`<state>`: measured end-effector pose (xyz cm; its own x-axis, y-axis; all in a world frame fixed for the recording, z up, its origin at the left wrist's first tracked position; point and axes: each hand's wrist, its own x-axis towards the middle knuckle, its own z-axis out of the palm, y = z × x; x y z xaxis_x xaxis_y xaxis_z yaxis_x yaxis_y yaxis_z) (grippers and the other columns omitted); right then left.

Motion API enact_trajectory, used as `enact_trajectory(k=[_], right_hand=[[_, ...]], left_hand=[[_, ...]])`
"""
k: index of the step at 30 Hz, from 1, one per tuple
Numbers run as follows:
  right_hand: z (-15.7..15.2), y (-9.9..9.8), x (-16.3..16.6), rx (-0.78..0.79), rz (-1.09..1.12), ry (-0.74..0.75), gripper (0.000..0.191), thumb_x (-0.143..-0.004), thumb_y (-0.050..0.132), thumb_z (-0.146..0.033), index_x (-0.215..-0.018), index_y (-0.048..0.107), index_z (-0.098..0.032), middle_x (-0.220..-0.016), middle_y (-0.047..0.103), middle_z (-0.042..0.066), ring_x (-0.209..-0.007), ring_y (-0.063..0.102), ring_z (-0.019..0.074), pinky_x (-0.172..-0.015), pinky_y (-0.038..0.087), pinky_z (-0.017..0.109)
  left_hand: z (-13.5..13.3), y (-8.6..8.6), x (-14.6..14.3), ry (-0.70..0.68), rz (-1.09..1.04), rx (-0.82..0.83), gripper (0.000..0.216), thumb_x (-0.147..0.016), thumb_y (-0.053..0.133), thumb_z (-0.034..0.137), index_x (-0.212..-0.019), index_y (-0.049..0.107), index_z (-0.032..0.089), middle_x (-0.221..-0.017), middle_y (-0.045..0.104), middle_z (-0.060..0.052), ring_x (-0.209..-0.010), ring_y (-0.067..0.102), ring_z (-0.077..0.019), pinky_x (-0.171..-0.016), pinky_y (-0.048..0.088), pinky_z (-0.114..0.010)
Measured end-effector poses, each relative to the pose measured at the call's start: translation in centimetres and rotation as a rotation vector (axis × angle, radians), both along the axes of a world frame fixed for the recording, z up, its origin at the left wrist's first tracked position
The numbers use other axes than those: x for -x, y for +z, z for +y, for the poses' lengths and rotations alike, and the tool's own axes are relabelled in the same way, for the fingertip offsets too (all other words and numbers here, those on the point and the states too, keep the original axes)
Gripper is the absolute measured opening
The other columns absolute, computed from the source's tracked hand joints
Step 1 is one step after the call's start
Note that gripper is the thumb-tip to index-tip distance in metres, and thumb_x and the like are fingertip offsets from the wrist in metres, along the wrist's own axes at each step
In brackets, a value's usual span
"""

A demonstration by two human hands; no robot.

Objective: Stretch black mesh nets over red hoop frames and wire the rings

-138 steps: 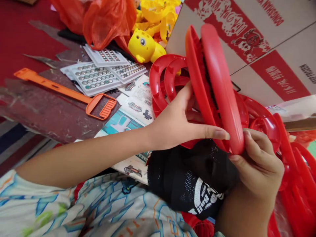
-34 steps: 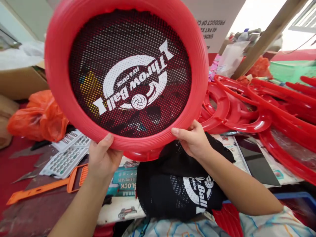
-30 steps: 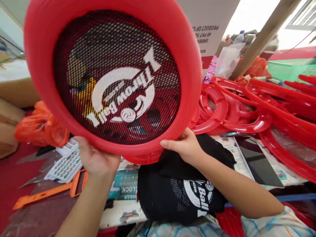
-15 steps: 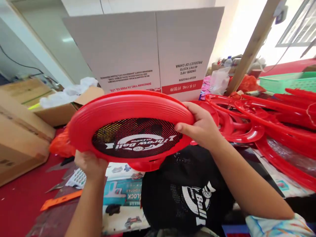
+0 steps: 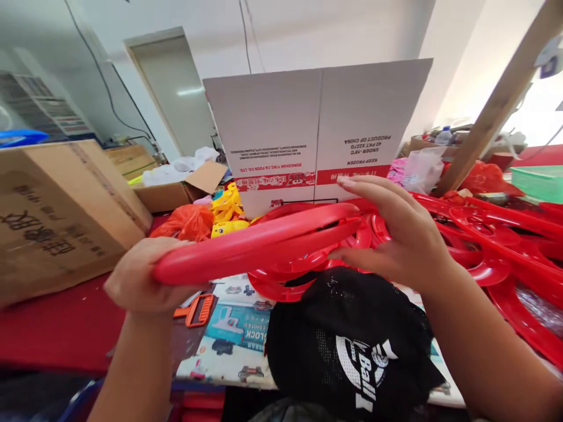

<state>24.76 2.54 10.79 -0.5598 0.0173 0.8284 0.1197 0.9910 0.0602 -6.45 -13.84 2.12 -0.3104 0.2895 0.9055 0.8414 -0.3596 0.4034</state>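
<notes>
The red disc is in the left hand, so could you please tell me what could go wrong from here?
The disc might tip or slip: the left hand grips one end, while the right hand is open about the other. It might also come apart, as a gap shows along its edge near the right hand.

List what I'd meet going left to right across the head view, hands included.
Large brown cardboard box → left hand → round red plastic frame → right hand → mint-green plastic basket.
</notes>
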Motion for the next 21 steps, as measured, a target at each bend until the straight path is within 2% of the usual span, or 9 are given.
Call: enact_trajectory(k=[2,4,7,10,13,16,18,19,21], right_hand=[[-1.8,0.2,1.1,-0.226,-0.054,0.003,0.048,-0.083,0.067,-0.053,-0.118,0.061,-0.021,-0.106,0.069,0.009,-0.098,0.063,0.0248,-0.09,0.05,0.043],[-3.2,0.3,2.1,-0.389,-0.155,-0.032,0.042,-0.087,0.059,-0.058,-0.104,0.066,-0.019,-0.091,0.069,0.008,-0.084,0.06,0.0222,-0.08,0.049,0.04],[-3.9,0.2,3.1,-0.462,-0.254,-0.074,0.045,-0.092,0.05,-0.057,-0.098,0.067,-0.016,-0.093,0.067,0.01,-0.081,0.057,0.021,-0.073,0.047,0.037],[-3.3,-0.3,3.6,-0.534,-0.277,-0.056,0.043,-0.096,0.044,-0.052,-0.088,0.067,-0.016,-0.083,0.064,0.007,-0.076,0.054,0.0189,-0.072,0.046,0.035],[-2.6,-1.0,3.9,-0.618,-0.276,-0.05,0.036,-0.097,0.043,-0.037,-0.078,0.066,-0.016,-0.07,0.058,0.004,-0.065,0.049,0.0162,-0.068,0.044,0.033],[-2.8,-1.6,4.8,-0.624,-0.27,-0.07,0.032,-0.094,0.043,-0.03,-0.075,0.064,-0.016,-0.066,0.055,0.004,-0.06,0.046,0.0157,-0.064,0.041,0.032],[-3.6,-1.9,5.7,-0.607,-0.243,-0.073,0.029,-0.093,0.044,-0.025,-0.075,0.064,-0.016,-0.066,0.055,0.003,-0.06,0.046,0.016,-0.062,0.039,0.032],[-4.0,-2.0,6.2,-0.595,-0.225,-0.067,0.027,-0.093,0.044,-0.022,-0.074,0.063,-0.016,-0.066,0.055,0.003,-0.06,0.047,0.0163,-0.062,0.039,0.032],[-4.9,-2.3,7.0,-0.56,-0.192,-0.043,0.027,-0.093,0.042,-0.019,-0.075,0.062,-0.016,-0.068,0.055,0.003,-0.063,0.049,0.0173,-0.063,0.038,0.033]], left_hand=[[-0.5,0.5,-0.9,0.093,0.476,-0.16,0.058,-0.048,0.089,0.051,-0.096,0.074,0.022,-0.079,0.073,-0.004,-0.072,0.065,-0.0234,-0.075,0.052,-0.036],[-0.3,1.1,-2.0,0.107,0.731,-0.191,0.065,-0.05,0.09,0.045,-0.106,0.071,0.018,-0.078,0.072,-0.005,-0.067,0.065,-0.0213,-0.067,0.053,-0.032],[0.2,1.2,-3.0,0.122,0.729,-0.17,0.061,-0.049,0.091,0.043,-0.102,0.071,0.022,-0.074,0.07,-0.003,-0.064,0.066,-0.0205,-0.063,0.054,-0.031],[0.3,0.5,-3.0,0.114,0.685,-0.141,0.055,-0.048,0.092,0.043,-0.096,0.073,0.024,-0.075,0.071,-0.003,-0.063,0.066,-0.0207,-0.062,0.053,-0.032],[0.0,0.0,-3.0,0.076,0.691,-0.07,0.059,-0.054,0.09,0.045,-0.104,0.07,0.022,-0.078,0.07,-0.007,-0.067,0.066,-0.0232,-0.064,0.052,-0.034],[-0.5,0.6,-4.6,0.11,0.659,0.071,0.064,-0.066,0.078,0.058,-0.115,0.065,0.019,-0.086,0.071,-0.01,-0.078,0.068,-0.0275,-0.073,0.053,-0.037],[-0.7,1.3,-6.3,0.139,0.634,0.032,0.066,-0.076,0.063,0.068,-0.117,0.065,0.017,-0.092,0.071,-0.013,-0.088,0.068,-0.0294,-0.082,0.053,-0.041],[-0.6,1.6,-7.1,0.158,0.629,0.003,0.062,-0.083,0.054,0.066,-0.116,0.066,0.015,-0.091,0.071,-0.013,-0.087,0.068,-0.0278,-0.08,0.053,-0.04],[-0.1,1.9,-7.9,0.29,0.669,-0.037,0.04,-0.089,0.053,0.048,-0.102,0.069,0.013,-0.08,0.069,-0.012,-0.075,0.066,-0.0233,-0.071,0.05,-0.035]])
